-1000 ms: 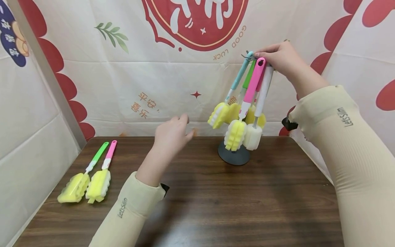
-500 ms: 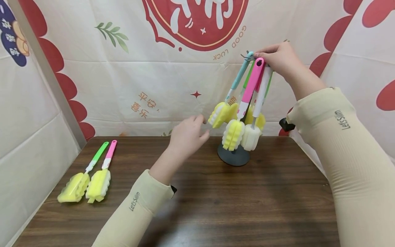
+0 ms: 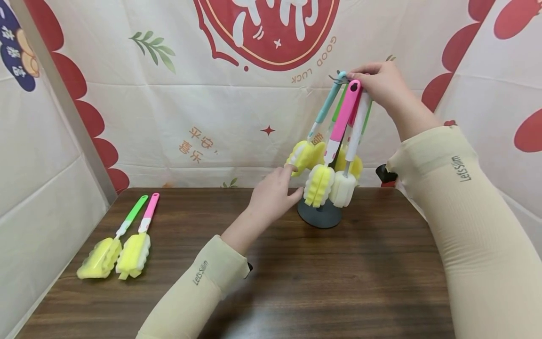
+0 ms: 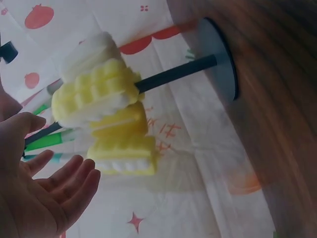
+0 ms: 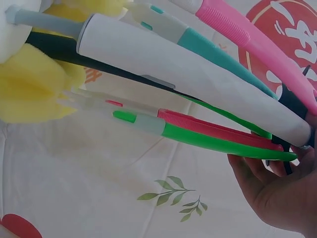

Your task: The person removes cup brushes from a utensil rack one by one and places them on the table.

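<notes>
A dark stand (image 3: 319,217) bears several hanging sponge bottle brushes. Among them are a pink-handled brush (image 3: 345,110), a white-handled brush (image 3: 358,125), a teal-handled brush (image 3: 325,109) and a green-handled brush (image 5: 213,143). At the stand's top, my right hand (image 3: 383,85) grips near the hooks; its fingertips are partly hidden behind the handles. My left hand (image 3: 273,195) reaches up beside the yellow sponge heads, its fingers loosely bent and holding nothing. In the left wrist view, the left palm (image 4: 47,193) faces the brushes, apart from the nearest yellow-and-white sponge head (image 4: 124,156).
Two more brushes lie at the table's left: one green-handled with a wrapped yellow head (image 3: 100,258), one pink-handled with a yellow-and-white head (image 3: 133,254). The brown wooden table (image 3: 338,292) ends at a printed cloth backdrop (image 3: 237,108).
My left hand has moved right and slightly down, closer to the hanging brushes. The right hand stays at the stand's top, while the hanging brushes have shifted slightly left. The lying brushes stay put.
</notes>
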Motion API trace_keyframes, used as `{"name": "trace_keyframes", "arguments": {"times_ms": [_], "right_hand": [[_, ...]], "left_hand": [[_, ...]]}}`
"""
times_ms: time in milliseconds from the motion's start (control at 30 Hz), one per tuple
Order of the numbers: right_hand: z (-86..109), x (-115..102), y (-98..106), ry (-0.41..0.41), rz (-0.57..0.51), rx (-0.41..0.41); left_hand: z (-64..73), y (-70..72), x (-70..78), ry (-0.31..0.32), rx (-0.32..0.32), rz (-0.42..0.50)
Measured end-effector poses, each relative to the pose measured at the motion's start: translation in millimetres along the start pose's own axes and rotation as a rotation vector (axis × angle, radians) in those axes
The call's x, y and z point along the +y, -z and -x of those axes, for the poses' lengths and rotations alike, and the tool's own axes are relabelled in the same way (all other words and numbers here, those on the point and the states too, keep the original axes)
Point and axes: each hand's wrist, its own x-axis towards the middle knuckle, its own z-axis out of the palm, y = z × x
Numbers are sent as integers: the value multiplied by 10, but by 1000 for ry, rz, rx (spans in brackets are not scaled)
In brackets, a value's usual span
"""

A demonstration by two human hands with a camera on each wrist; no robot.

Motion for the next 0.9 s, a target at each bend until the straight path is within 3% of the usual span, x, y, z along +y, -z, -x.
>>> {"name": "trace_keyframes", "arguments": {"times_ms": [233,500,900], "right_hand": [[6,9,-16,34,56,-13],[-13,-14,-37,49,49,-16],[23,-8,5,33,29,-15]], "left_hand": [[-55,-159,34,3,-35,58],[-133,-303,21,16,-89,89],[-259,-471,140,-1,-45,126]]}}
